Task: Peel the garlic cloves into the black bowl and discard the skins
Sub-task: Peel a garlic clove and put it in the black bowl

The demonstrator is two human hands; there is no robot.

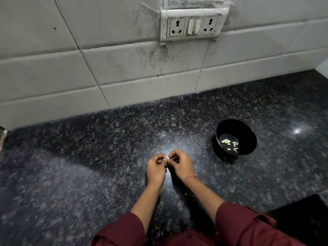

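Together left hand [156, 168], right hand [181, 164] fingers [174, 153] pinch one garlic clove [166, 158]; one black bowl [251, 137].

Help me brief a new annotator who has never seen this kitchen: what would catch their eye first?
First, low in the middle over the dark speckled countertop, the left hand and right hand both pinch a small garlic clove. Next, the black bowl to their right on the counter, with a few pale peeled cloves at its bottom. Above, a grimy socket panel stands out on the tiled wall.
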